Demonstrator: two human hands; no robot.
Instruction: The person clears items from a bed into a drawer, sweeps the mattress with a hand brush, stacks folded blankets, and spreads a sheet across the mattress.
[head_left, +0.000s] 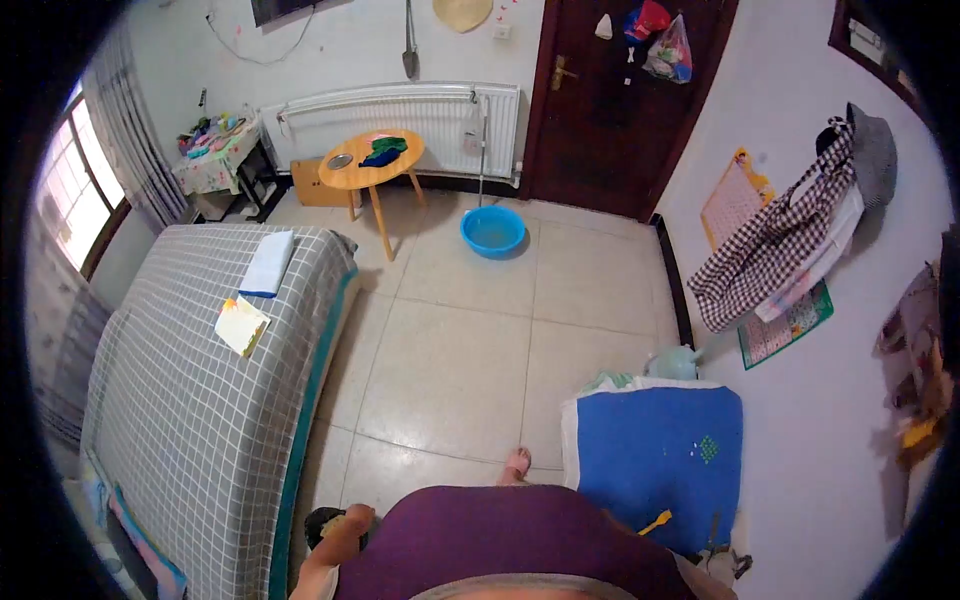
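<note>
My left hand (355, 520) is low in the head view, beside the bed and left of my purple top. Its fingers look curled against a small dark thing with a pale yellowish patch (323, 526), whose kind I cannot make out. My right hand cannot be made out; the right side of my body is at the lower edge, near a blue mat (650, 430). A yellow stick-like thing (656, 522) lies on the mat, and greyish and dark items sit at its lower right corner.
A bed with a grey checked cover (190, 350) runs along the left, bearing a folded white cloth (268, 262) and a paper booklet (241, 326). Ahead are a round wooden table (360, 177) with dark cloths, a blue basin (493, 232) and a door (620, 120).
</note>
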